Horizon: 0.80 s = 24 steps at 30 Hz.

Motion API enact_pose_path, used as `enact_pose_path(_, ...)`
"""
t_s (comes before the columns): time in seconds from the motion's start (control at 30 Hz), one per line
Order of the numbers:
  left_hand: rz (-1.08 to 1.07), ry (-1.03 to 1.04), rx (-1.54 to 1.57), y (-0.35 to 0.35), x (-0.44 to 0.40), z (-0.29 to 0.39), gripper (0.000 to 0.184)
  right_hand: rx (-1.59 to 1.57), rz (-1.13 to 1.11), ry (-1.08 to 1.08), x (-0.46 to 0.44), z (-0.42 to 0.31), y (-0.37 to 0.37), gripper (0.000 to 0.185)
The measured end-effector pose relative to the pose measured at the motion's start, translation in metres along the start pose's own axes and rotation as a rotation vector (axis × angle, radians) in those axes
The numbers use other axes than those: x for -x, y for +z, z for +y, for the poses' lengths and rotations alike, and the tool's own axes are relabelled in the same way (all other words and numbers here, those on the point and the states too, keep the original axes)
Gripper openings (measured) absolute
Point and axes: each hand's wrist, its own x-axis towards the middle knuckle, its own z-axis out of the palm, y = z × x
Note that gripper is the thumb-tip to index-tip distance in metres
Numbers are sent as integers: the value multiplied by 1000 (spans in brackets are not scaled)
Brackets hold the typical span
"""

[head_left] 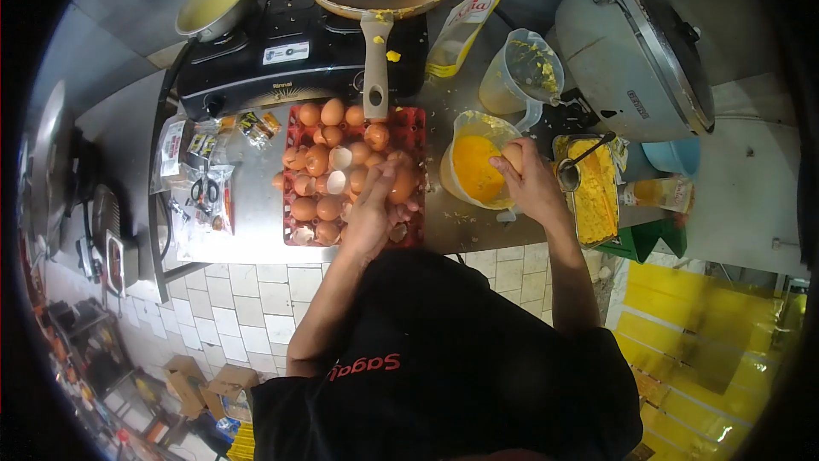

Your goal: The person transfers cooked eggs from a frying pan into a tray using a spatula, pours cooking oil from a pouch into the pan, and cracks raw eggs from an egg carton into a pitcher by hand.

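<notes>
A red tray (292,226) holds several brown eggs and some broken shells. My left hand (372,212) is over the tray's right part, its fingers curled among eggs and shells; whether it grips one is unclear. My right hand (533,185) has its fingers around a brown egg (512,156) at the right rim of a clear jug (447,173). Yellow-orange beaten or broken egg (478,167) lies in the jug. White open shells (339,169) show near the tray's middle.
Behind the tray stands a black stove (247,77) with a frying pan (380,9), its handle over the tray, and a small pot (213,5). Right are another jug (512,77), a large cooker (627,60) and a tray of yellow food (595,197) with a ladle.
</notes>
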Motion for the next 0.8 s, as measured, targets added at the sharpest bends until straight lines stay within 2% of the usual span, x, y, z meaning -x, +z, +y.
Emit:
enact_pose_path(0.37, 72, -11, -37, -21, 5, 16, 36, 40, 82, 71, -3, -6, 0, 47)
enact_pose_path(0.47, 71, -17, -65, -20, 6, 19, 39, 75, 168, -1, -6, -7, -1, 44)
enact_pose_path(0.67, 67, -22, -94, -26, 5, 12, 37, 5, 299, 14, -4, -29, -15, 40)
enact_pose_path(0.8, 72, -13, -115, -29, 6, 9, 35, 68, 378, -32, -3, -30, -8, 39)
